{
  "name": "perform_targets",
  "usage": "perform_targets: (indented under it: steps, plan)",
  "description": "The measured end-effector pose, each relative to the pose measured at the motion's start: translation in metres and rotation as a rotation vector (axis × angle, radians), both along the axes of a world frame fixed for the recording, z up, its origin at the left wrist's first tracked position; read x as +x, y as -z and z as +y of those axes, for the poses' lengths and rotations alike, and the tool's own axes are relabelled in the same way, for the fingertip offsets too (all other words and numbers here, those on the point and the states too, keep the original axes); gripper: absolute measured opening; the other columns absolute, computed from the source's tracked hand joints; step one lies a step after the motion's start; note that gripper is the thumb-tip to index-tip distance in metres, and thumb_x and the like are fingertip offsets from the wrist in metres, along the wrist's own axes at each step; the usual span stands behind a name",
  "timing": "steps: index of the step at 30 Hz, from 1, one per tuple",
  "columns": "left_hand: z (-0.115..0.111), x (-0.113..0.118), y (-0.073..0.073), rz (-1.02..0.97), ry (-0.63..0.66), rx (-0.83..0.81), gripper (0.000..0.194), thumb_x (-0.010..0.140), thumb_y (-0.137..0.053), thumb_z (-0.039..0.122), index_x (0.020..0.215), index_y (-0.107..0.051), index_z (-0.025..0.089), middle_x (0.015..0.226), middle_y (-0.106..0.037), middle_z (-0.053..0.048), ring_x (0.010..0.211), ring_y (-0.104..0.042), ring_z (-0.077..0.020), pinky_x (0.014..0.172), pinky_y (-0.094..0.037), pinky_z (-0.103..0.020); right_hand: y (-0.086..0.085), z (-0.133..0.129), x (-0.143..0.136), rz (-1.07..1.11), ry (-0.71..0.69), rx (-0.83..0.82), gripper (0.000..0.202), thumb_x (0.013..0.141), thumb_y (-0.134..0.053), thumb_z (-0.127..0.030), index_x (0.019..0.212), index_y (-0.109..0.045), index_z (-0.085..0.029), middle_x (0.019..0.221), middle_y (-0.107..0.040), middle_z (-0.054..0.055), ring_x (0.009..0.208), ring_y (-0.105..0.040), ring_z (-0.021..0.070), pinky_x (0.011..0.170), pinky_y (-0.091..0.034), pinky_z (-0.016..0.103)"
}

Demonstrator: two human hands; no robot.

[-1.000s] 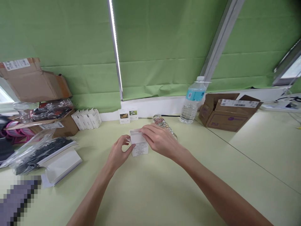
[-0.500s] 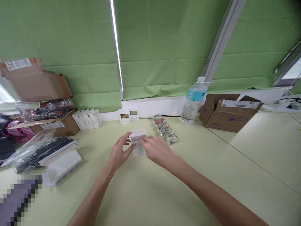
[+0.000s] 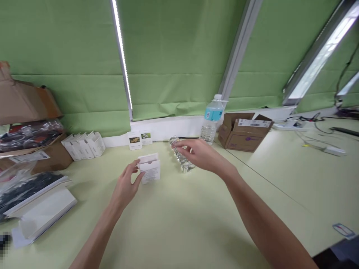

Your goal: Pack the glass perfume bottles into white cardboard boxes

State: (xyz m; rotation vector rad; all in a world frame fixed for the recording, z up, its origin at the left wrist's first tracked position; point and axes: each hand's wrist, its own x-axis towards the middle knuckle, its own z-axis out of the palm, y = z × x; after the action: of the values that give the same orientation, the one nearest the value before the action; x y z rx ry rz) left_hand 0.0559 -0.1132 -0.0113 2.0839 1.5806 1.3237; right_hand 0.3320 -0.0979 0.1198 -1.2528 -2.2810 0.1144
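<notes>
The left hand point(image 3: 126, 188) is holding a small white cardboard box point(image 3: 151, 173) by its left side, its grip narrow around that edge. The box is standing on the pale green surface point(image 3: 171, 224), its top flap sticking up. The right hand point(image 3: 203, 156) is hovering at a row of shiny, silvery wrapped pieces point(image 3: 183, 161); I cannot tell whether its grip is holding any. A clear plastic bottle with a blue label point(image 3: 212, 117) is standing just beyond that hand.
</notes>
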Motion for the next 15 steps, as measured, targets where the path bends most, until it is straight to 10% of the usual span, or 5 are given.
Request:
perform_targets:
  steps: [8,15]
  plan:
    - [0.006,-0.004,0.002,-0.179,-0.073,-0.103,0.065,0.081,-0.059,0.043,0.137,-0.029,0.029,0.119,-0.060,-0.008,0.096,-0.065,-0.0218,0.083,-0.052,-0.041,0.073,0.012,0.060,-0.081,0.121,-0.308,0.027,0.087,-0.047,-0.029,0.082,-0.071,-0.019,0.081,-0.072,0.004,0.068,-0.061,0.0167,0.059,-0.040,0.024]
    - [0.006,-0.001,0.012,-0.165,-0.079,-0.067,0.069,0.078,-0.064,0.043,0.136,-0.032,0.027,0.121,-0.058,-0.008,0.098,-0.063,-0.0222,0.084,-0.053,-0.041,0.113,0.014,0.052,-0.332,0.247,-0.204,0.035,0.083,-0.048,-0.020,0.113,-0.064,-0.030,0.090,-0.070,0.003,0.082,-0.063,0.0209,0.066,-0.035,0.026]
